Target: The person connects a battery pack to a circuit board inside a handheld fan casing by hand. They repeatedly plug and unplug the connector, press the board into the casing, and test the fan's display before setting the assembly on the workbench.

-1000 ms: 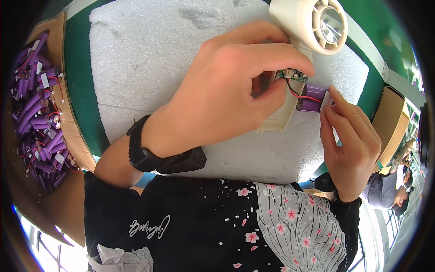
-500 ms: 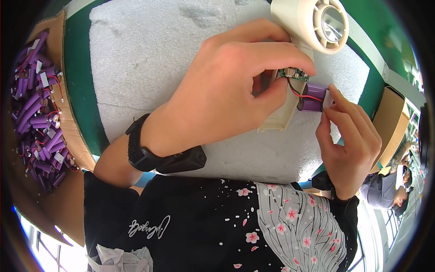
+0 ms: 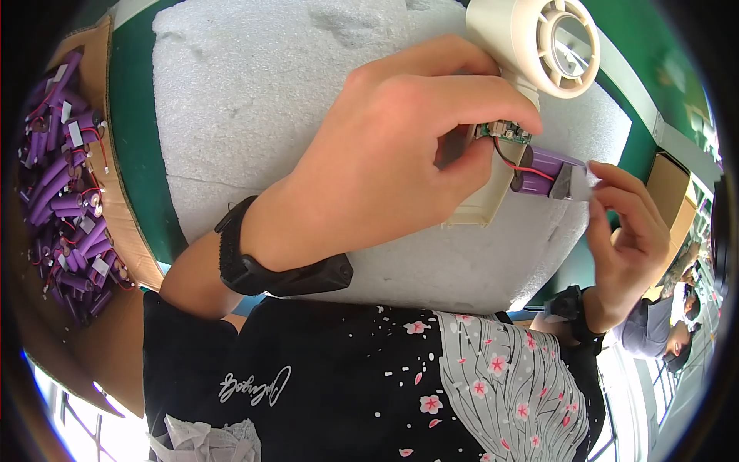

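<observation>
A cream handheld fan [image 3: 504,38] lies with its round head at the upper right and its handle housing toward me. My left hand [image 3: 377,162] reaches across, thumb and fingers closed around the housing by a small green circuit board [image 3: 506,132]. Red and black wires lead from the board to a purple two-cell battery pack [image 3: 537,183] beside the housing. A grey adhesive pad [image 3: 563,182] sits on the pack, with white backing paper [image 3: 582,185] partly lifted off it. My right hand [image 3: 627,231] pinches the paper's outer edge.
White foam padding [image 3: 246,115] lies under the work on a green table [image 3: 142,138]. At the left, a cardboard box [image 3: 115,154] holds many purple battery packs with wires. Another cardboard box [image 3: 668,185] stands at the right. A person [image 3: 654,327] is farther off on the right.
My right hand has moved right, away from the battery pack, drawing the white backing paper with it and baring the grey pad. My left hand and the fan have shifted slightly right.
</observation>
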`<state>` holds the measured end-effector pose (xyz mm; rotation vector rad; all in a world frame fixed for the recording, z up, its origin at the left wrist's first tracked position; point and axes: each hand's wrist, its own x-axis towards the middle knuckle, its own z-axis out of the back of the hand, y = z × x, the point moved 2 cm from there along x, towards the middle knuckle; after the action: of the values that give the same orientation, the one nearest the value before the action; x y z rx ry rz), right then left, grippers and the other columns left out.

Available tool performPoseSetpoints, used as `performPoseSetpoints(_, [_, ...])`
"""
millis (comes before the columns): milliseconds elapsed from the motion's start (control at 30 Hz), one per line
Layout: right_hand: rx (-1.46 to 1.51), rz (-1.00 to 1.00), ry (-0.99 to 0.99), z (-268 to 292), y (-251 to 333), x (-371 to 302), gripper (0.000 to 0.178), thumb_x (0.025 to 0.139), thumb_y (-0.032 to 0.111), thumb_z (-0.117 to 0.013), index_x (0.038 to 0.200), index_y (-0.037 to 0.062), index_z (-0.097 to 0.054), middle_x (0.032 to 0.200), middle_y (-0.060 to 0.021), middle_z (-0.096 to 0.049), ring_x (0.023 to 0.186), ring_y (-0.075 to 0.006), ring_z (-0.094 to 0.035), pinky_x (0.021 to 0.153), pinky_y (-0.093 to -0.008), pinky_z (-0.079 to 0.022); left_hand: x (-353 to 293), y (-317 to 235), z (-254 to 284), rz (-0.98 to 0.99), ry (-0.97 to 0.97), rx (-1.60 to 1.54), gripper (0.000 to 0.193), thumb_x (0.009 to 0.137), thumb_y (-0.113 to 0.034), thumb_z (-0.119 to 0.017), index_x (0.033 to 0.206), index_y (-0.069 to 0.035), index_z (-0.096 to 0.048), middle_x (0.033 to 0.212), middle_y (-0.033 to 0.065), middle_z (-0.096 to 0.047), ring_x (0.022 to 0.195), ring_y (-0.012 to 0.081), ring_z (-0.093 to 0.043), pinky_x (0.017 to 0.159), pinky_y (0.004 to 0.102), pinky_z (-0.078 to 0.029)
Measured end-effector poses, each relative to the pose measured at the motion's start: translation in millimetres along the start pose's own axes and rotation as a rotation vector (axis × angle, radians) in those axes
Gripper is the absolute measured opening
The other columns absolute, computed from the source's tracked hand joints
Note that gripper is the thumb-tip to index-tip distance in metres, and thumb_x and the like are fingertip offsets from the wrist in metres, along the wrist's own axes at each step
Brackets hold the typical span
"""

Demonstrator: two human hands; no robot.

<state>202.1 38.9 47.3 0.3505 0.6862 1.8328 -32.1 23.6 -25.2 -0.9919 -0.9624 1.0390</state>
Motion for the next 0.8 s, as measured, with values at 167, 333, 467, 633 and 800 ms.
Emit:
performPoseSetpoints(167, [-0.023, -0.027, -0.273, 77, -57, -28, 0.013, 0.089, -0.003, -0.057, 0.095, -0.0052, -0.068, 0.109, -0.0167, -0.068, 0.086, -0.0181, -0.066, 0.072, -0.0263, -0.051, -5, 0, 4, -0.008, -0.053, 0.028, 0.035, 0.074, 0.011, -0.061, 0.100, -0.010, -0.071, 0.108, 0.0061, -0.064, 0.070, 0.0073, -0.061, 0.055, 0.0181, -0.048])
performPoseSetpoints(333, [-0.451, -0.434, -0.486, 93, -55, -36, 0.016, 0.093, 0.003, -0.058, 0.105, -0.0040, -0.067, 0.117, -0.0188, -0.065, 0.096, -0.0228, -0.065, 0.078, -0.0277, -0.050, -4, -3, 2, -0.010, -0.053, 0.054, 0.036, 0.073, 0.012, -0.061, 0.099, -0.009, -0.071, 0.106, 0.0060, -0.064, 0.067, 0.0063, -0.059, 0.053, 0.0179, -0.046])
performPoseSetpoints(467, [-0.086, 0.053, -0.237, 43, -22, -23, 0.031, 0.078, 0.005, -0.074, 0.108, 0.0005, -0.067, 0.116, -0.0117, -0.065, 0.102, -0.0218, -0.062, 0.081, -0.0299, -0.050, 3, -7, 0, -0.030, -0.025, 0.060, 0.037, 0.072, 0.012, -0.061, 0.100, -0.010, -0.072, 0.106, 0.0062, -0.064, 0.066, 0.0058, -0.058, 0.052, 0.0181, -0.045])
performPoseSetpoints(633, [-0.118, 0.248, 0.075, -41, 10, 14, 0.051, 0.059, 0.003, -0.082, 0.107, -0.0004, -0.067, 0.114, -0.0145, -0.063, 0.098, -0.0278, -0.061, 0.083, -0.0333, -0.050, -6, 1, 3, -0.024, -0.056, 0.090, 0.040, 0.071, 0.012, -0.060, 0.100, -0.011, -0.074, 0.107, 0.0067, -0.064, 0.067, 0.0056, -0.058, 0.051, 0.0182, -0.044])
performPoseSetpoints(800, [-0.071, 0.385, 0.085, -41, 2, 20, 0.046, 0.056, 0.004, -0.083, 0.099, -0.0023, -0.069, 0.105, -0.0151, -0.066, 0.091, -0.0288, -0.064, 0.078, -0.0328, -0.052, -2, -2, 2, 0.002, -0.037, 0.045, 0.041, 0.071, 0.013, -0.060, 0.101, -0.011, -0.075, 0.109, 0.0075, -0.064, 0.068, 0.0061, -0.059, 0.052, 0.0183, -0.045])
